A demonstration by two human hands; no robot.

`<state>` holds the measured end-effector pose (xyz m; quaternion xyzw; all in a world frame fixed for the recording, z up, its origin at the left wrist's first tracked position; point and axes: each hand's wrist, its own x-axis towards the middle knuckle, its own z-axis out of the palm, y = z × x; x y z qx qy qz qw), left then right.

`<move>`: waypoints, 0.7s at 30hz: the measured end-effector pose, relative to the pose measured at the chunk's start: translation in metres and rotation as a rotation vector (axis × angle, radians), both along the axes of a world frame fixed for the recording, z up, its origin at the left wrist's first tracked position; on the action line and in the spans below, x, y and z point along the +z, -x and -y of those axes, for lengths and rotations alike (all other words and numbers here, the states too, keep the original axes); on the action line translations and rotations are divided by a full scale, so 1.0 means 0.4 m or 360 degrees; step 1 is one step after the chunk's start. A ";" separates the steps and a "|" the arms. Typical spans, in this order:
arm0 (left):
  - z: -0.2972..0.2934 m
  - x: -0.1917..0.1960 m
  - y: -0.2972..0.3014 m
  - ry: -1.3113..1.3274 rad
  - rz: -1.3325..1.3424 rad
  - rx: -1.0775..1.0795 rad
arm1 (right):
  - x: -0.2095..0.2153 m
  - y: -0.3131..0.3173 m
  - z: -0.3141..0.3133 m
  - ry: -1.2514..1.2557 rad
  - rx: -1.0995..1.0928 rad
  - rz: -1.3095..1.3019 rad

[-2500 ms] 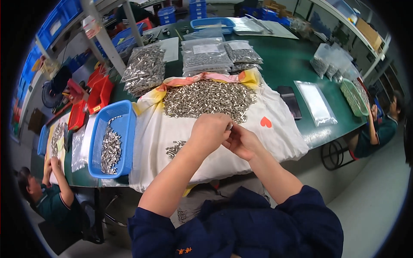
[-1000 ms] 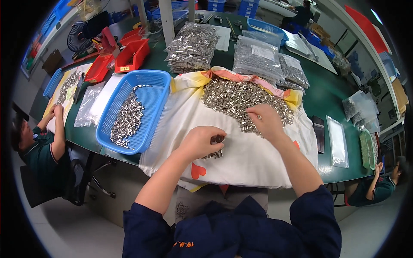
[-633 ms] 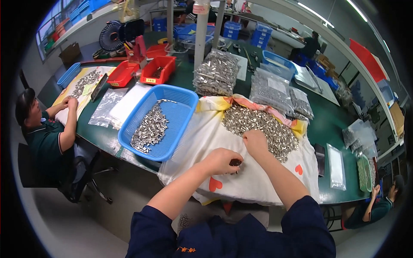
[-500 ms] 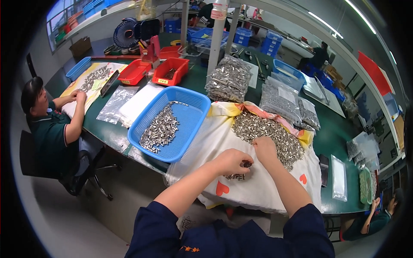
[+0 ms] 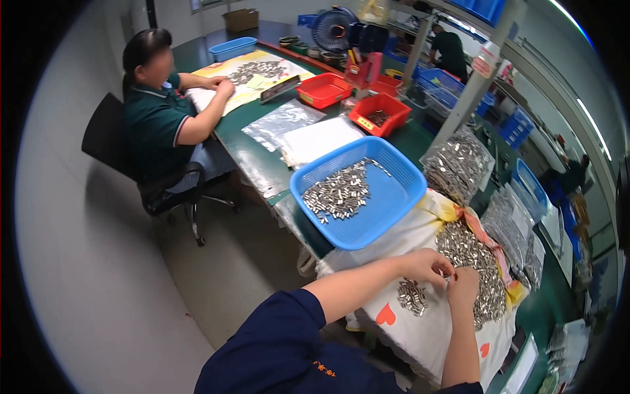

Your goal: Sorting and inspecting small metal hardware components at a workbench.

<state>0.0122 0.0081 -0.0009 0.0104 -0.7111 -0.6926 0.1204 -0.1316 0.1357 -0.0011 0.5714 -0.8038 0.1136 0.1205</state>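
From where I'm standing, the person's left hand (image 5: 430,266) and right hand (image 5: 464,286) meet over the near edge of a big heap of short metal pieces (image 5: 471,259), fingers drawn in narrow and tips almost touching. Something small and pale glints between them, but I cannot tell what it is or which hand grips it. Keeping both hands this close presumably suits parts so tiny. The heap lies on a white cloth (image 5: 426,338) whose pink and yellow hem (image 5: 482,235) is bunched along the far side, likely a soft wall against rolling. A smaller pile (image 5: 412,297) sits apart, just left of the hands, perhaps to keep those pieces from mixing back in. Left of the cloth, a blue basket (image 5: 390,209) carries more pieces, gathered toward one side with a short row trailing off; its raised walls probably keep them together. Stuffed clear bags (image 5: 459,164) crowd the heap's far side, and behind them a shelf post (image 5: 482,79) slants up, so reaching across would be awkward. Past the basket, red bins (image 5: 325,90) stand on the green counter (image 5: 244,123), where a co-worker (image 5: 157,125) sits at another spread of pieces.
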 end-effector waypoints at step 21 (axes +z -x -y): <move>0.013 -0.009 0.017 -0.0098 0.0094 0.0114 | -0.030 -0.036 -0.042 0.0775 0.0088 0.2003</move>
